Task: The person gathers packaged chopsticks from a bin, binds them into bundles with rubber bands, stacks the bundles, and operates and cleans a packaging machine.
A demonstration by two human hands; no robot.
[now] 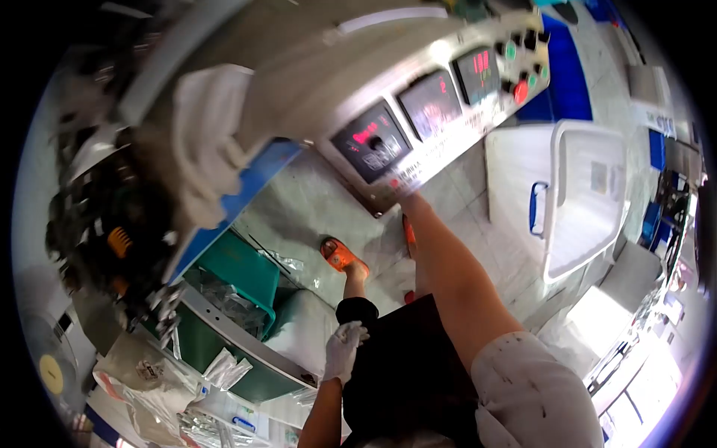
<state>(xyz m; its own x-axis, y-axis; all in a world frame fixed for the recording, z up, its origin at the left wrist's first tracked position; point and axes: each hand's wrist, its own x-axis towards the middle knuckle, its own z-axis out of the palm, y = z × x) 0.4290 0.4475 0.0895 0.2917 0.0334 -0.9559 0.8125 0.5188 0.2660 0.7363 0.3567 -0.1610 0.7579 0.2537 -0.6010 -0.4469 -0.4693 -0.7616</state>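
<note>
My left hand [344, 352], in a white glove, hangs beside the black apron [411, 373] with its fingers loosely bent and slightly apart. Nothing shows in it. My right arm, in a white sleeve [530, 384], reaches up to the lower edge of a control panel [441, 153]. The panel's edge hides my right hand, so its fingers and anything they hold cannot be seen. Red digits glow on the panel's dark displays [371, 140], and a red button [520, 92] and green ones sit at its right end.
A white tub [556, 198] with a blue handle stands right of the panel. At the left are a green bin [239, 272], a blue-edged surface [224, 216] with a white cloth on it, and a bench with plastic bags. Orange sandals [337, 254] show on the tiled floor.
</note>
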